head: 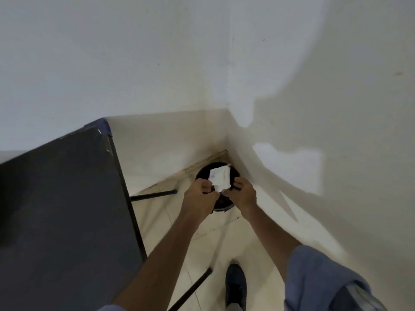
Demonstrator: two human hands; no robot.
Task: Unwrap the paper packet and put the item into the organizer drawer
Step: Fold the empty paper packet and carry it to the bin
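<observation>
Head view | both hands [221,194] pinch white paper [220,178] | bin [221,202] mostly hidden

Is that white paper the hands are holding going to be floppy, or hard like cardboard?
Probably floppy. The white paper looks thin and creased, and it stands up only where the left hand and right hand pinch its lower edge. It is likely very light too, since fingertips alone hold it above the black bin. It could tear easily if tugged.

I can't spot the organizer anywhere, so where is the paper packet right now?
In the head view the paper packet sits centre frame, held between the left hand and right hand, above a black bin in the wall corner.
</observation>
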